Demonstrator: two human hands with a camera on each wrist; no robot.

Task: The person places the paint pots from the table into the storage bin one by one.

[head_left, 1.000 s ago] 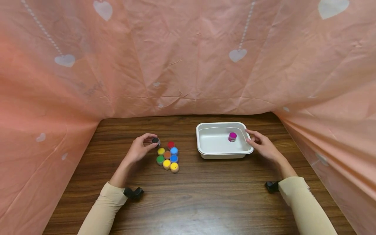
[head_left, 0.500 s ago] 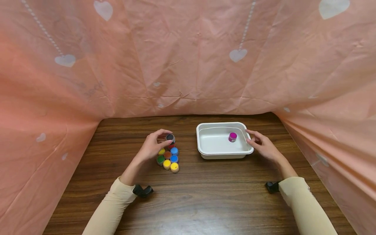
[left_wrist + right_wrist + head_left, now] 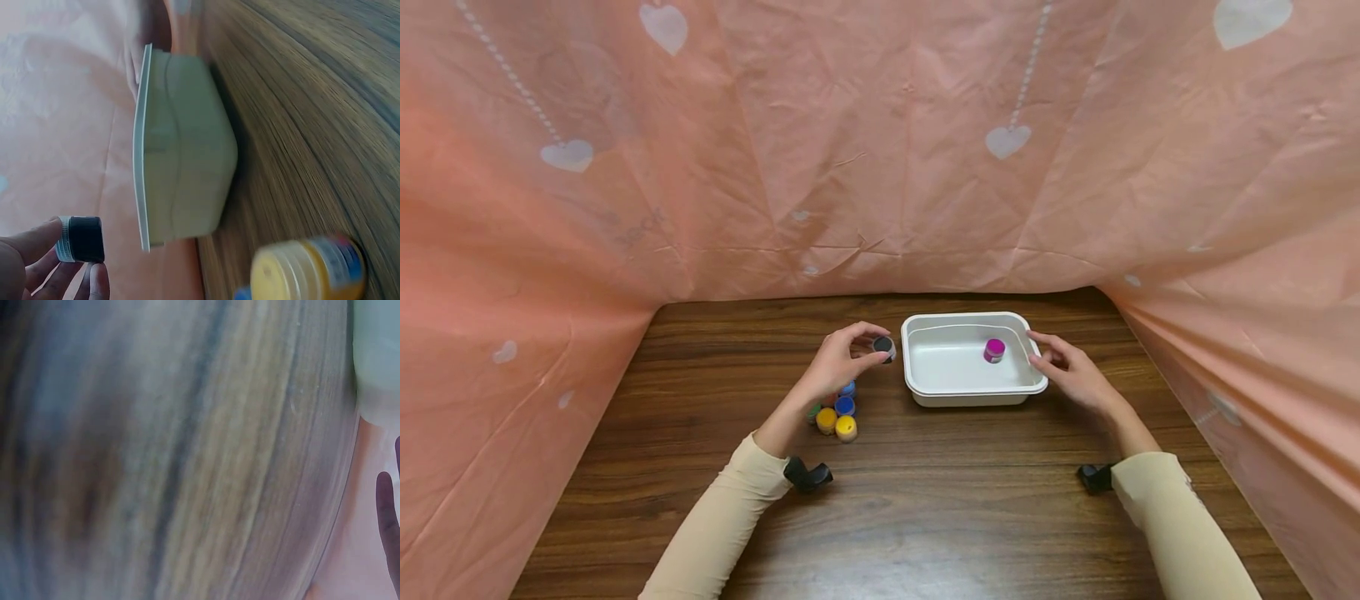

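Observation:
My left hand (image 3: 840,360) pinches a small black paint pot (image 3: 883,347) between thumb and fingertips, just left of a white plastic tray (image 3: 966,390). In the left wrist view the black pot lies sideways in the picture, held up level with the tray's rim. Inside the tray, toward its right end, stands a magenta paint pot (image 3: 994,351). At the tray's right rim rests my right hand (image 3: 1070,372), its thumb and forefinger spread apart along the edge. Only a few of its fingers (image 3: 387,509) show in the right wrist view.
Several paint pots cluster below the left hand, among them a yellow pot (image 3: 846,428) and a blue pot (image 3: 845,406); others are partly hidden by that hand. A pink curtain (image 3: 880,208) with hearts encloses the wooden table (image 3: 925,517) at the back and sides.
My left hand has carried the black paint pot rightward, over the cluster, to beside the tray. The right hand and the tray have kept their places.

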